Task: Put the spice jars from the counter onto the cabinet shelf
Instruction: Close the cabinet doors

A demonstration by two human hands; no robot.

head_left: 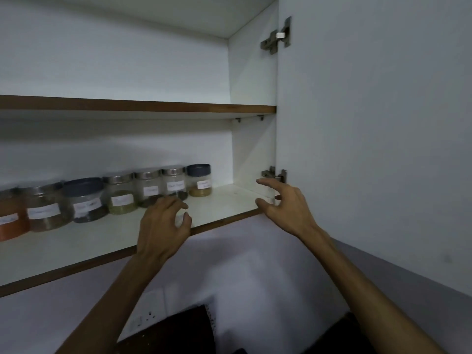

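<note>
1. Seven spice jars point(122, 195) stand in a row along the back of the lower cabinet shelf point(224, 203), from the orange one far left to the dark-lidded jar point(199, 180) at the right end.
2. Left hand point(163, 223) hovers at the shelf's front edge, fingers loosely curled, gripping nothing.
3. Right hand point(283, 203) is spread near the lower hinge point(273, 173), also empty.
4. Risk, I'd say: the left fingers sit close to the middle jars, so a careless sweep could topple them like dominoes.
5. Reaching low near the open door point(370, 123), the right hand could snag that hinge.

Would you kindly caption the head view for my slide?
Both hands, left and right, hover empty before spice jars lined on the lower shelf.
</note>
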